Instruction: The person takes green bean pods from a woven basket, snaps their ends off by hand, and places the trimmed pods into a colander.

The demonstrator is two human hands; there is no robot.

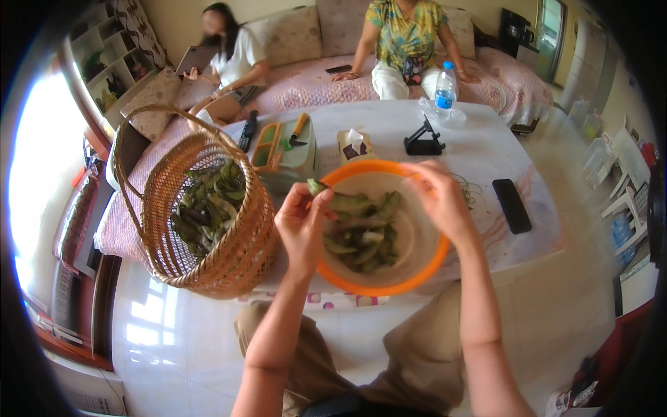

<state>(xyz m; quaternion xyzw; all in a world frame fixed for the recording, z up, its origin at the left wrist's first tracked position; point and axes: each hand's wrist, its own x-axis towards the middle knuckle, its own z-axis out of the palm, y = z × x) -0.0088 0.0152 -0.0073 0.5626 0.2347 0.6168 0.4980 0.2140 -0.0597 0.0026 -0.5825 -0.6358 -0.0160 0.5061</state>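
My left hand (305, 221) pinches a green bean pod (316, 186) between thumb and fingers at the left rim of an orange-rimmed basin (383, 288). Several flat green pods (365, 234) lie in the basin, mostly on its left side. My right hand (440, 198) is blurred above the right part of the rim; whether its fingers hold anything is unclear. Thin green strings (466, 192) lie on the table just beyond it. To the left of the basin, a woven basket (229, 276) with a tall handle leans towards me, and more bean pods (208, 208) fill its bottom.
On the table (474, 125) are a phone (511, 206), a black stand (424, 140), a tissue pack (357, 145), a water bottle (445, 88), a remote (248, 131) and a box with an orange-handled tool (298, 130). Two people sit on the sofa (307, 86) behind it.
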